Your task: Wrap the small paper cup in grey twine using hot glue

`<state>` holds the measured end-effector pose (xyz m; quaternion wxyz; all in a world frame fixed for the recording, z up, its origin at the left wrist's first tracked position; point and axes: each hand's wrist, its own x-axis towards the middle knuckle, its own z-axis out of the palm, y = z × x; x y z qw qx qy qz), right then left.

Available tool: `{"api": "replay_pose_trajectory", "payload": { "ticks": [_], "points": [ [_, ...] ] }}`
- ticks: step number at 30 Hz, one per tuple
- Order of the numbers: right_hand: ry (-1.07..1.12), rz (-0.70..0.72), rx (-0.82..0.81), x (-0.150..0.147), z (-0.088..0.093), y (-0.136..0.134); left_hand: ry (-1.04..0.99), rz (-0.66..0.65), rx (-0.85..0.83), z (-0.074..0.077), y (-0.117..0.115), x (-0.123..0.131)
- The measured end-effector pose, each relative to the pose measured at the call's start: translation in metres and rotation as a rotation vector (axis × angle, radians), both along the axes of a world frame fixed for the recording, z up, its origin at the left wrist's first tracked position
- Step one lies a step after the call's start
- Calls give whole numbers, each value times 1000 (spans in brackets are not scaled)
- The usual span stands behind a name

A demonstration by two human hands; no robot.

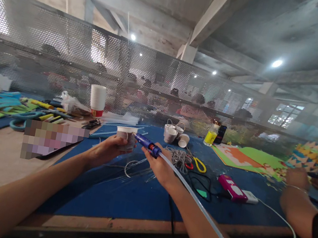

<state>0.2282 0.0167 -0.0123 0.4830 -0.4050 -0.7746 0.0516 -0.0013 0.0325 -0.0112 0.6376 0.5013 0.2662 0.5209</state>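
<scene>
My left hand (107,149) is closed around a small paper cup (126,134) wrapped in grey cord, held upright above the blue table mat (96,196). In my right hand (159,166) is a blue hot glue gun (147,144), its nozzle at the right side of the cup, near the rim. Whether the tip touches the cup I cannot tell. A long clear glue stick (201,208) sticks out of the gun's back and runs over my right forearm. Just beyond my right hand lies a tangle of grey cord (181,160).
Several cord-wrapped cups (170,134) stand farther back, one on its side. Scissors (200,165) with yellow handles and a pink power bank (232,188) lie at right. A stack of white cups (97,100) stands back left. At far right are another person's hands (297,180).
</scene>
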Motion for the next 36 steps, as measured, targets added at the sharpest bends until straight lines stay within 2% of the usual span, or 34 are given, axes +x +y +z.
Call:
{"api": "replay_pose_trajectory", "payload": {
  "ticks": [14, 23, 26, 31, 36],
  "points": [
    [79, 34, -37, 0, -3, 2, -38, -37, -10, -3, 5, -5],
    [147, 43, -195, 0, 0, 1, -51, -31, -34, -2, 2, -5],
    [179, 79, -304, -1, 3, -2, -55, -18, -38, -2, 2, -5],
    [391, 238, -469, -2, 8, 2, -40, 14, -65, 1, -2, -4],
    [588, 237, -625, 0, 4, 18, -39, 88, -111, 8, -9, -1]
  ]
}}
